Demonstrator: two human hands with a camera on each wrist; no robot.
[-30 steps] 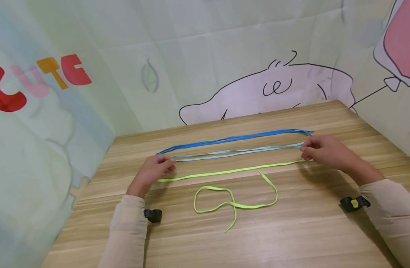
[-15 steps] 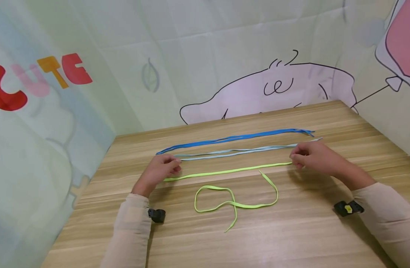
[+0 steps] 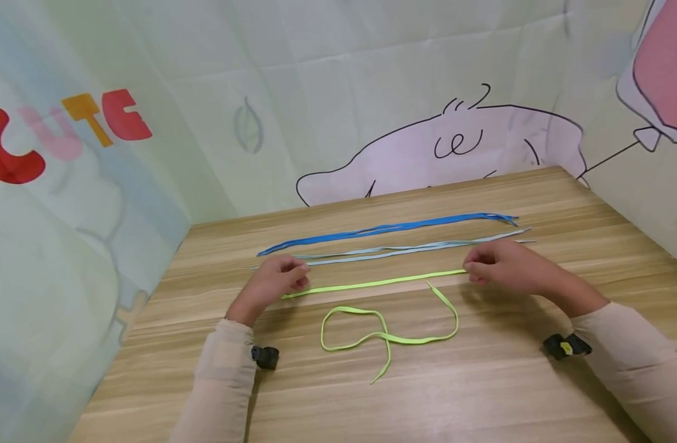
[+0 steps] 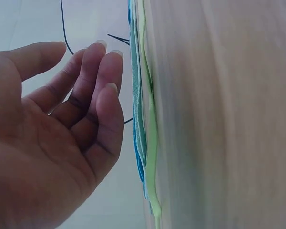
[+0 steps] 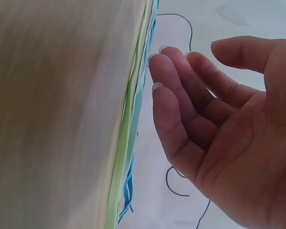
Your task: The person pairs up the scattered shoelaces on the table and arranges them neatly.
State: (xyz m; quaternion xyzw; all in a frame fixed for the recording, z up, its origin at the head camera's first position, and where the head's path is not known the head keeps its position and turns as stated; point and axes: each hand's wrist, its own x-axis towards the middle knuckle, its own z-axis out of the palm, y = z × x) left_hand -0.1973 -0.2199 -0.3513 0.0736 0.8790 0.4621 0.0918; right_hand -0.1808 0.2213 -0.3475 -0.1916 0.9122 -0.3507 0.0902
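Note:
Above the left end of a straight lime-green shoelace (image 3: 371,284) hovers my left hand (image 3: 272,284), its fingers loosely bent. The left wrist view shows its thumb apart from the fingertips (image 4: 115,95) and nothing held. My right hand (image 3: 504,267) is over the same lace's right end, likewise loosely curled; its palm (image 5: 233,148) holds nothing in the right wrist view. Behind this lace lie light blue shoelaces (image 3: 366,256), stretched side by side and partly covered by both hands. A second lime-green shoelace (image 3: 418,341) lies looped nearer the front.
Blue shoelaces (image 3: 393,228) lie in a long bundle farthest back on the wooden table (image 3: 449,400). A printed cloth (image 3: 344,92) with cartoon drawings hangs behind and beside the table. Black wrist cameras (image 3: 265,357) sit at the cuffs.
Both hands have moved inward, the left one rightward and the right one leftward and slightly nearer. More of the light blue laces' ends shows. The laces themselves have stayed in place.

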